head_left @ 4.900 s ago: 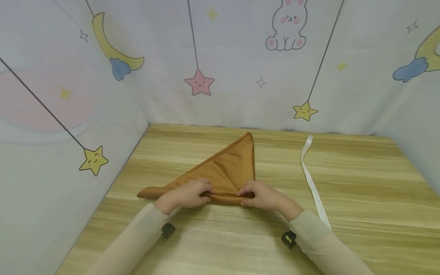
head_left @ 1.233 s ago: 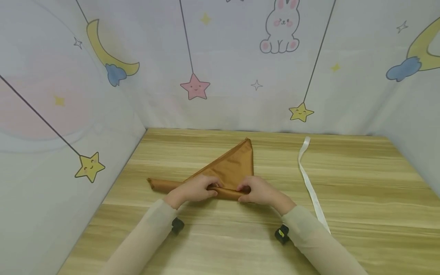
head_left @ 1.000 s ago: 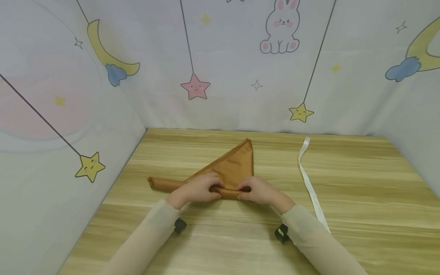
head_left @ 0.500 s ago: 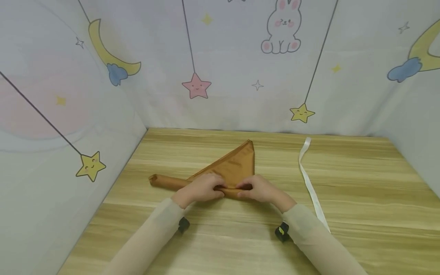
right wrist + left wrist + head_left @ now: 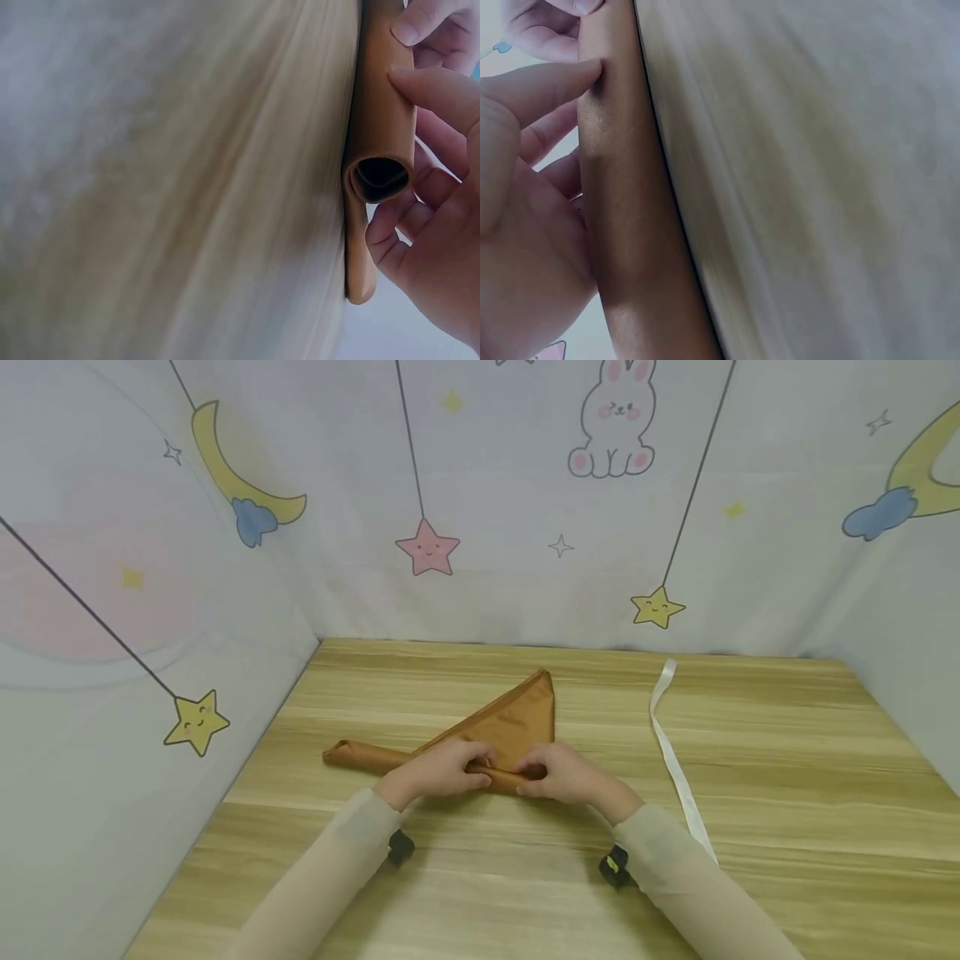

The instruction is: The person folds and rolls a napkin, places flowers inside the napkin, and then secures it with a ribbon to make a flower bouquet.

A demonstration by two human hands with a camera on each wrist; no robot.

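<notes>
A brown satiny cloth (image 5: 513, 727) lies on the table, its far part a flat triangle with the tip pointing away. Its near edge is rolled into a tube, which runs out to the left past my left hand. My left hand (image 5: 442, 770) pinches this roll near its middle, thumb in front and fingers behind. Close by, my right hand (image 5: 573, 774) pinches the roll at its right end. In the right wrist view the roll (image 5: 384, 105) shows a hollow open end, with a flat layer of cloth beneath it. The left wrist view shows the smooth roll (image 5: 641, 247) beside the thumb.
A narrow white ribbon (image 5: 675, 760) lies lengthwise on the wood-grain table (image 5: 810, 777), right of the cloth, partly behind the right sleeve. Printed fabric walls (image 5: 495, 593) with stars and a rabbit stand behind and at both sides.
Since the earliest frame the near edge has been rolled further and the flat triangle has become shorter. My left hand has shifted right along the roll, closer to my right hand.
</notes>
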